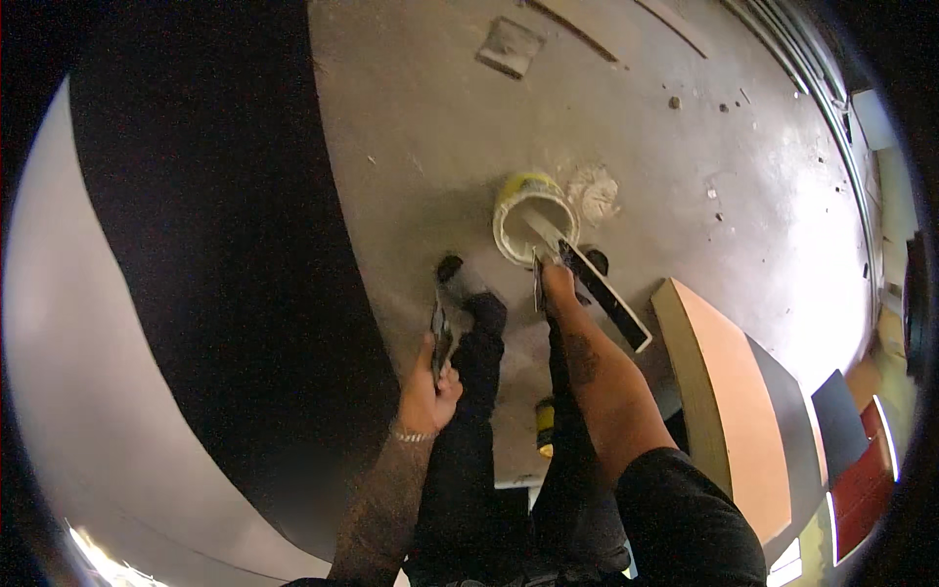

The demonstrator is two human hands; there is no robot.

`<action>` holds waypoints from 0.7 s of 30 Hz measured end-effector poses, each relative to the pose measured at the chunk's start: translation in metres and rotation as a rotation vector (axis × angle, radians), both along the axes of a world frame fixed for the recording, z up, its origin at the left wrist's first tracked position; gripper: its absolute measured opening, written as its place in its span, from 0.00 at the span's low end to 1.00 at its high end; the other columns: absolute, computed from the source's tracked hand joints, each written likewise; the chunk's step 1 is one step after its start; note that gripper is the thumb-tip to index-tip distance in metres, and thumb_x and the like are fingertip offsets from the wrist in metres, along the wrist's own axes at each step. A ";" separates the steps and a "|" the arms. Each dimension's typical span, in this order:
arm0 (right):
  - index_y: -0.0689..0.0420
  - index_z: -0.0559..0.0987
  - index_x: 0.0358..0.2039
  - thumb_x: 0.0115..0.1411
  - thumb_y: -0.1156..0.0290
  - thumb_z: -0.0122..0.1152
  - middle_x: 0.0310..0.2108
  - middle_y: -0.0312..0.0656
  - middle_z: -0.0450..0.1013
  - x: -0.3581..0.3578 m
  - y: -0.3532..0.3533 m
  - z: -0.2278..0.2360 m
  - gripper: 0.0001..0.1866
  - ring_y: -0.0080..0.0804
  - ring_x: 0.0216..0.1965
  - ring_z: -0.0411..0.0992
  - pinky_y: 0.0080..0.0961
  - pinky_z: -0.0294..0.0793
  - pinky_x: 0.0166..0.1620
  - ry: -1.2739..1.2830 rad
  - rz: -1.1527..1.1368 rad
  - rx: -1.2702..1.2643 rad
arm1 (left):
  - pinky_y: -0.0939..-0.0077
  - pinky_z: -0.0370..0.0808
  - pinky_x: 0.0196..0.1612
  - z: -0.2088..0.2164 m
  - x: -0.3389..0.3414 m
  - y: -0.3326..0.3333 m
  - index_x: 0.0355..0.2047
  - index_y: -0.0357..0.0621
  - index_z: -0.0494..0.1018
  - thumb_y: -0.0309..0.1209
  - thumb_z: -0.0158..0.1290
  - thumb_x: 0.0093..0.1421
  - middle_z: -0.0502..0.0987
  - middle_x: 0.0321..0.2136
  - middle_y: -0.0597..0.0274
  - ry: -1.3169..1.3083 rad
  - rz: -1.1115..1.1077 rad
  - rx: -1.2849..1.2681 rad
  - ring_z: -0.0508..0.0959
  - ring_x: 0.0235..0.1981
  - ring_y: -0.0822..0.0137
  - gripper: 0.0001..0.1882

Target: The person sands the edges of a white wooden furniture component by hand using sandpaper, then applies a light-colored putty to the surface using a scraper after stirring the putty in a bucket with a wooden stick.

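The grey concrete floor [685,196], dusty and flecked with white spatter, fills the upper middle and right of the frame. A broad black wall panel [215,245] curves down the left. At lower right a stack of flat boards [729,401], orange-brown on top with pale edges, leans into view.

Just above the centre stands the round white plastic bucket with a yellow band [533,217], open-topped and smeared inside with pale compound; a white splash lies on the floor touching its right side. It looks partly filled and so fairly heavy for its size, stiff-walled, and probably slick where it is smeared. The rim's cleaner outer edge would be the surest hold.

Below the bucket, the long flat mud pan with a black side and pale rim [606,298] slants toward lower right. It looks rigid and light, easiest carried from beneath along its length.

The right hand [558,282] reaches down at the bucket's near edge, closed round the handle of a broad metal taping knife [541,233] whose thin blade dips into the bucket. The blade is likely springy and sharp-edged, so the handle is the place to hold.

The left hand [427,391], at lower centre-left, is wrapped round a smaller dark putty knife [440,338], blade pointing up-frame.
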State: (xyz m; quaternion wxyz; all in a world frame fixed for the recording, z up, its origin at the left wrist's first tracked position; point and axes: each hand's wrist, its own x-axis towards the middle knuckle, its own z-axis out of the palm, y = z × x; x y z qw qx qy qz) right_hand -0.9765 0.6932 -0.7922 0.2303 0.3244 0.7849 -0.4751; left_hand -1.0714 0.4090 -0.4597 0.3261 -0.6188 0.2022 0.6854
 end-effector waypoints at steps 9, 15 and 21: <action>0.60 0.81 0.34 0.60 0.51 0.52 0.33 0.53 0.79 -0.106 -0.043 0.127 0.22 0.53 0.37 0.78 0.44 0.77 0.40 -0.381 0.419 0.235 | 0.78 0.73 0.28 0.152 0.026 -0.121 0.43 0.40 0.71 0.39 0.56 0.62 0.77 0.35 0.62 0.393 -1.219 -1.208 0.77 0.32 0.65 0.16; 0.60 0.79 0.30 0.54 0.63 0.62 0.31 0.52 0.79 -0.089 0.074 0.258 0.12 0.45 0.32 0.79 0.40 0.77 0.32 -0.286 0.739 0.139 | 0.79 0.70 0.28 0.256 0.047 -0.171 0.52 0.42 0.68 0.41 0.50 0.66 0.73 0.36 0.63 0.277 -0.377 -0.925 0.75 0.32 0.66 0.20; 0.56 0.80 0.33 0.64 0.62 0.47 0.36 0.52 0.79 -0.129 0.093 0.377 0.15 0.49 0.36 0.79 0.43 0.76 0.40 -0.089 0.142 0.425 | 0.68 0.71 0.42 0.296 -0.086 -0.137 0.61 0.33 0.60 0.34 0.51 0.64 0.74 0.39 0.56 0.455 -0.165 -0.965 0.74 0.36 0.59 0.29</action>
